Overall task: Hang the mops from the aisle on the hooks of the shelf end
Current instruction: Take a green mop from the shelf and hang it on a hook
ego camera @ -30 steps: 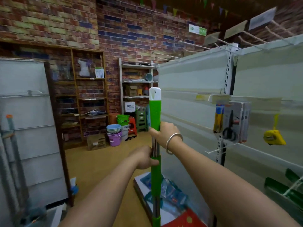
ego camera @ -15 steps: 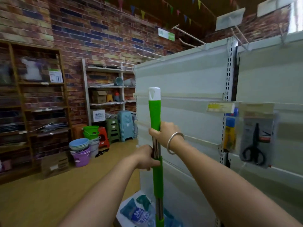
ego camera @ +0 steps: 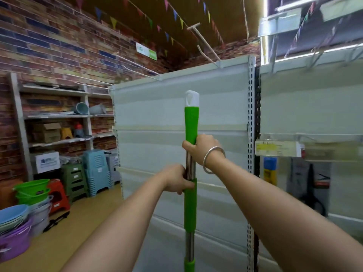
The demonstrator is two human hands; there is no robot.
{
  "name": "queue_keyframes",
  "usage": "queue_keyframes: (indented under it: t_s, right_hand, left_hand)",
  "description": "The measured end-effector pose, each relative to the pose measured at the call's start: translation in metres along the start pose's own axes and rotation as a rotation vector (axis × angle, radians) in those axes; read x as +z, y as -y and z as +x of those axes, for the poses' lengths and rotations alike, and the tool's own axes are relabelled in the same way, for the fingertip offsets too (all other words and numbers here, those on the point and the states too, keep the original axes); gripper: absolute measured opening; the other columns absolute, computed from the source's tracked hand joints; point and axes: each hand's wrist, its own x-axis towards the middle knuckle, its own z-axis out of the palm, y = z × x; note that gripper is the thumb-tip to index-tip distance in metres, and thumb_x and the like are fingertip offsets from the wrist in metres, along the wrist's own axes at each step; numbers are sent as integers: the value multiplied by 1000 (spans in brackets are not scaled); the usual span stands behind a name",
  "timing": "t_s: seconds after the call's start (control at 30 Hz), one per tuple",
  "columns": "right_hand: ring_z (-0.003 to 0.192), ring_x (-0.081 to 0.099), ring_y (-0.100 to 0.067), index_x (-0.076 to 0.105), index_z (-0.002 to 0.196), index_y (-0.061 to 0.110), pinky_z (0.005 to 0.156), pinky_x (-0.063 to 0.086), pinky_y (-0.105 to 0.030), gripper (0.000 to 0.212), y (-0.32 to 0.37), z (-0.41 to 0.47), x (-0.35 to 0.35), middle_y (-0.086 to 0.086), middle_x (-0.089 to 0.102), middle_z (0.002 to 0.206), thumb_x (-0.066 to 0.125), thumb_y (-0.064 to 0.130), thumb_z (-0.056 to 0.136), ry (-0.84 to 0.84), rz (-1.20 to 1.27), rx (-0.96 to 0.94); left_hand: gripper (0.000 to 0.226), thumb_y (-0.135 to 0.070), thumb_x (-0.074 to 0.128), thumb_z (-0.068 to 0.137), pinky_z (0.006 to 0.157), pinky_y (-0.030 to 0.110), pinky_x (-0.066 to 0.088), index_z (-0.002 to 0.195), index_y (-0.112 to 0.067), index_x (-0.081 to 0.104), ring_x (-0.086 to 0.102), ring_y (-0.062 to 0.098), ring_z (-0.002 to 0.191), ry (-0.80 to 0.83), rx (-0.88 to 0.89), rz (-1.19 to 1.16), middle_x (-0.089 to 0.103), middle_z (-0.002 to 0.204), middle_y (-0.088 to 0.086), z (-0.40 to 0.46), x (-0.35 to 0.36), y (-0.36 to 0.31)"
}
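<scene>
Green-sleeved mop handle (ego camera: pixel 191 126) stands upright, gripped by right hand (ego camera: pixel 200 148) above left hand (ego camera: pixel 176 180).

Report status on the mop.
Left hand and right hand both gripping mop handle, upright. Not yet on hook. Nothing in the way.

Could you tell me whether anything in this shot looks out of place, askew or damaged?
Nothing stands out. The mop handle is upright and intact, gripped by the right hand above the left hand, in front of the shelf end panel. The stools and basins at left are stacked tidily.
</scene>
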Motion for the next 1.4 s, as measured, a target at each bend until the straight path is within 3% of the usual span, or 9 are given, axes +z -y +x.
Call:
queue_keyframes:
  t_s: [0.23,0.4,0.5,0.63,0.73,0.87,0.97,1.1,1.4]
  right_hand:
    - [63,50,-28,42,56,18,56,37,-29,40,-1,40,15,-3,48,59,49,44,85,-60,-63,47]
    - [66,51,-29,40,57,19,58,38,-31,37,7,59,15,-7,51,65,49,43,84,-129,-93,73]
    - [62,49,-27,41,58,18,55,37,-30,36,20,67,11,-4,49,61,50,41,84,-194,-81,111]
    - [61,49,-25,46,58,18,54,36,-29,38,36,80,-3,0,46,56,50,43,86,-317,-112,145]
    - [57,48,-24,47,58,16,57,38,-31,41,43,91,-22,-1,46,55,49,45,88,-372,-148,128]
    - [49,41,-20,41,55,15,47,28,-28,45,53,103,-41,-1,43,53,47,43,90,-431,-250,119]
    - [57,48,-26,43,58,14,54,35,-30,43,55,113,-52,-3,46,56,47,44,89,-449,-268,131]
    - [61,49,-27,43,59,15,50,33,-29,41,53,122,-58,-3,45,57,46,44,88,-467,-332,144]
    - [51,40,-21,40,56,15,47,30,-27,41,45,134,-66,-3,43,57,45,39,88,-466,-355,153]
  left_hand:
    - [15,-17,66,83,81,45,59,72,-12,58,72,29,80,51,90,-29,72,89,17,57,-15,15]
    - [12,-17,66,85,73,39,61,76,-10,60,70,24,68,85,185,-59,70,83,11,76,-30,15]
    - [16,-24,67,82,75,39,61,86,-8,65,70,21,64,41,253,-59,71,86,9,85,-42,17]
    - [23,-27,68,80,77,44,60,87,-5,68,73,26,76,-15,340,-117,72,89,15,94,-61,11]
    - [20,-31,67,80,75,41,60,76,-11,65,72,26,77,-64,415,-119,73,88,14,97,-77,0]
    - [22,-39,66,78,76,39,59,65,-21,59,72,21,74,-142,463,-37,73,79,6,101,-96,-15]
    - [25,-43,66,78,72,33,56,63,-23,59,70,18,73,-181,489,-9,69,71,-1,102,-105,-24]
    - [26,-45,65,78,71,31,52,65,-23,60,68,18,77,-221,506,54,66,70,-3,102,-111,-33]
    - [31,-47,66,78,81,37,57,80,-17,69,69,19,82,-231,507,52,74,83,1,119,-111,-42]
